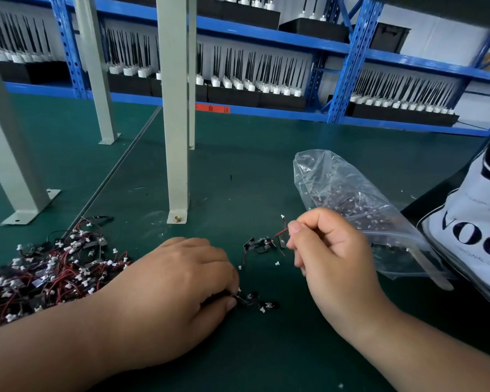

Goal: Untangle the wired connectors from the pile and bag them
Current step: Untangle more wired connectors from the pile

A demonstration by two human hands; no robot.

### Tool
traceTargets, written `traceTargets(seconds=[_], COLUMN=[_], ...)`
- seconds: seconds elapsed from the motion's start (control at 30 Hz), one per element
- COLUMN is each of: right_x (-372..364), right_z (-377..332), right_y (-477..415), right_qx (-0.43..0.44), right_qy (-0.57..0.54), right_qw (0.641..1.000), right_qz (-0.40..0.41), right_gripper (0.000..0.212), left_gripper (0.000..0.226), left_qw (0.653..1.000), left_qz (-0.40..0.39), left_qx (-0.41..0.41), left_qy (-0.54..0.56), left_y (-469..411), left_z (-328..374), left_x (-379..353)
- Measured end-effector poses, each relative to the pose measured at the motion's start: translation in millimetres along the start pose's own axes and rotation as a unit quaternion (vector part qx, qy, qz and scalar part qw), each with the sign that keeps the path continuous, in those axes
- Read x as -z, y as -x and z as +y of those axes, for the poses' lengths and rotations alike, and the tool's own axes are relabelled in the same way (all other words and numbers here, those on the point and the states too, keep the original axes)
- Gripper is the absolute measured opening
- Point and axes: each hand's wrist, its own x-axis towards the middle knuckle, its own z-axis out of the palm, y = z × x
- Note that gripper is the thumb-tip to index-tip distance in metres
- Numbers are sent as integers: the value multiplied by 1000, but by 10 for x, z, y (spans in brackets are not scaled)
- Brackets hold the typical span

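Observation:
A tangled pile of wired connectors [43,273], red and black wires with white plugs, lies on the green mat at the left. My left hand [176,284] rests palm down on the mat and pinches a small bunch of connectors [252,299] at its fingertips. My right hand [326,250] is raised slightly and pinches the red wire of one connector [282,227], whose white plug sticks up. A few loose connectors [262,244] lie between the hands. A clear plastic bag [357,202] holding several connectors lies to the right, behind my right hand.
Grey metal posts [176,137] bolted to the green bench [238,171] stand behind the hands. Blue shelving [266,108] with black trays of antennas runs along the back. A white printed bag [475,230] lies at the right edge.

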Motion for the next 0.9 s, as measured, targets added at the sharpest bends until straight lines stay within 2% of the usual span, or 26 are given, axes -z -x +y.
traceTargets(seconds=[0.07,0.17,0.3,0.4,0.6,0.9], right_x=[15,53,90,89,78,61], right_z=[19,87,159,168,171,201], right_y=[-20,-63,-139,-143,-119,-109], right_qx=[-6,44,111,137,121,66], right_qy=[6,95,212,284,356,354], right_qw=[1000,994,970,949,926,930], right_qz=[13,32,45,20,-33,-68], right_gripper=[15,14,17,17,13,10], left_gripper=[6,5,6,5,6,6], left_qw=[1000,1000,1000,1000,999,999], left_qz=[0,-1,-2,-10,-21,-3], left_qx=[-4,-10,-17,-23,-28,-37], left_qy=[1,2,9,13,22,16], left_y=[0,-5,-9,-10,-16,-8], left_z=[6,8,11,8,-3,10], left_x=[-1,1,15,7,-2,-1])
